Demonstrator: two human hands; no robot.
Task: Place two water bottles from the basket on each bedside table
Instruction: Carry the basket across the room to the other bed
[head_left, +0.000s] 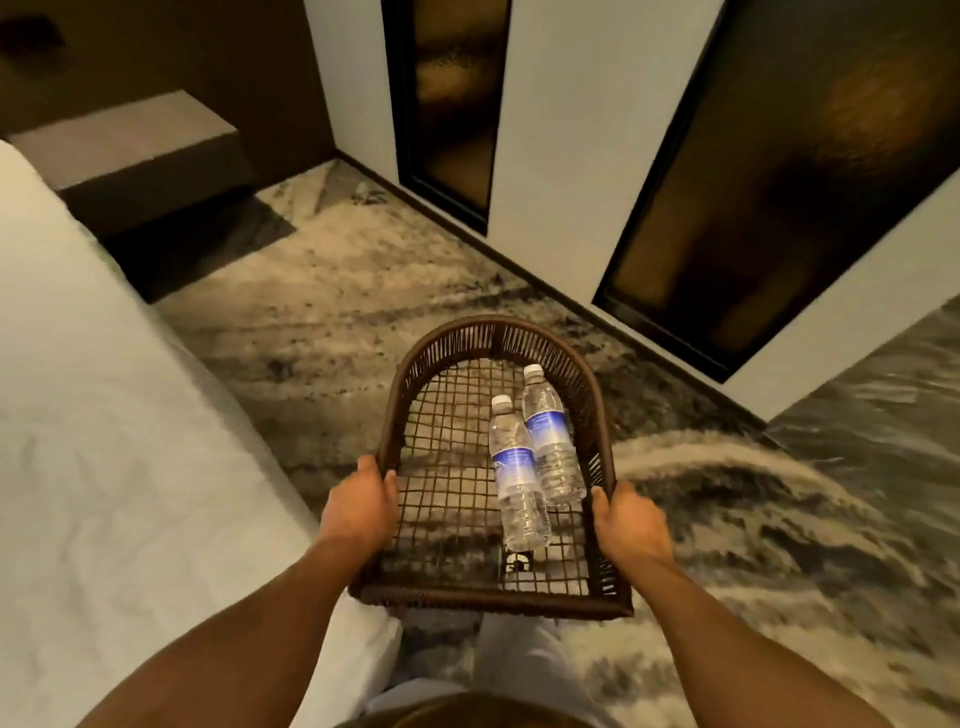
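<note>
I hold a dark brown wicker basket (550, 345) in front of me above the carpet. My left hand (361, 501) grips its left rim and my right hand (631, 522) grips its right rim. Two clear water bottles with white caps and blue labels lie side by side on the basket's open mesh floor: one bottle (517, 475) nearer me, the other bottle (553, 439) just to its right and further away. A brown bedside table (130, 140) stands at the far left, beside the bed's head, and nothing shows on its top.
A bed with white bedding (104, 441) fills the left side, close to my left arm. Patterned carpet (337, 291) runs between the bed and a white wall (561, 130) with dark glass panels (779, 182) on the right.
</note>
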